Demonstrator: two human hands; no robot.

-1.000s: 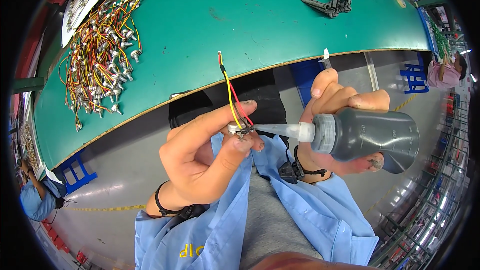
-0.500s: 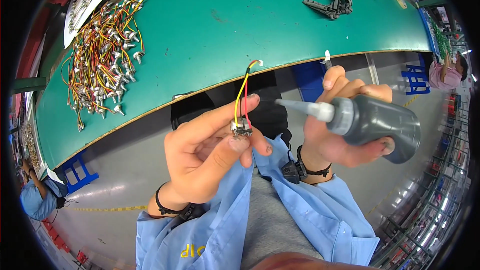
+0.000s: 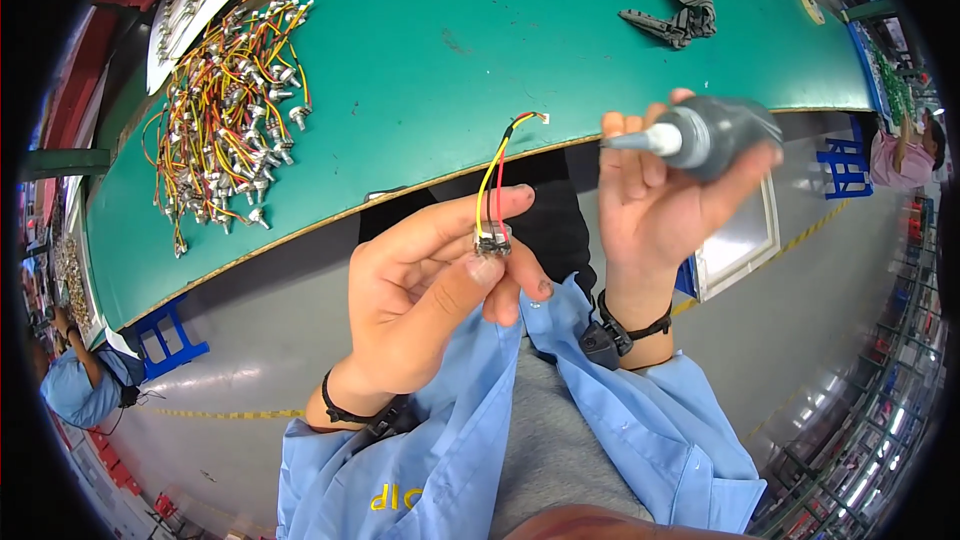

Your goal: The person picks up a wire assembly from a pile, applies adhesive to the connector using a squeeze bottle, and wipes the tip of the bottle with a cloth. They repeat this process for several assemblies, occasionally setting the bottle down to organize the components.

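Widest on my remote feed is the green table (image 3: 420, 70), a heap of wired parts (image 3: 230, 110) on its left. I see the right hand (image 3: 652, 212) gripping a dark bottle (image 3: 728, 135), nozzle (image 3: 632, 142) pointing left, and the left hand (image 3: 415, 290) pinching a small wired component (image 3: 492, 242) this side of the table's edge, apart from the nozzle

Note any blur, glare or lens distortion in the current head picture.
Head view: the fisheye lens bows the green table and leaves black corners; head view: the bottle in the right hand looks smeared, while the left hand and its wired part look crisper; head view: pale glare on the floor.
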